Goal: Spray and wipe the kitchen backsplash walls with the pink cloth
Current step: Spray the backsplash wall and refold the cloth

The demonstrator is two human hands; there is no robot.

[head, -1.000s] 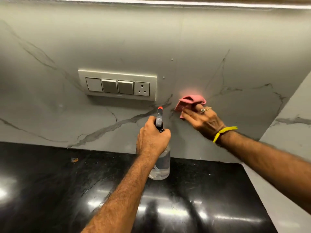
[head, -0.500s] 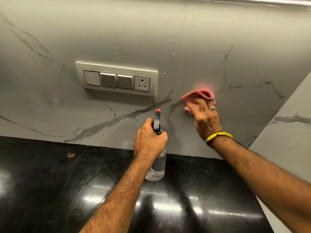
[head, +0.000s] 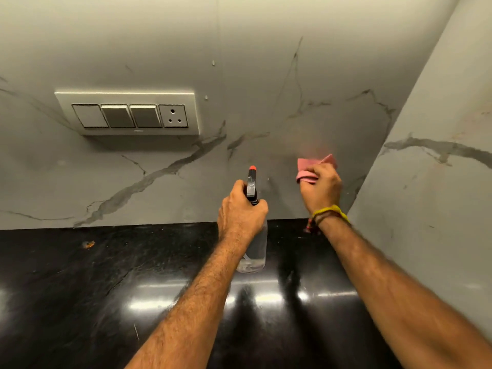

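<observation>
A home kitchen corner: a glossy black stone countertop [head: 80, 288] meets grey marble-look backsplash walls with dark veins [head: 266, 75], turning at three o'clock. At ten o'clock sits a cream wall plate of three switches and a socket [head: 127, 113].

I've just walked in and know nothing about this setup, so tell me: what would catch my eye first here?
Probably the pink cloth, bunched in the right hand against the grey marble backsplash near the corner. Next, the clear spray bottle with its orange-tipped black nozzle, gripped by the left hand above the glossy black counter. Up to the left, a pale switch panel with a socket stands out on the wall.
</observation>
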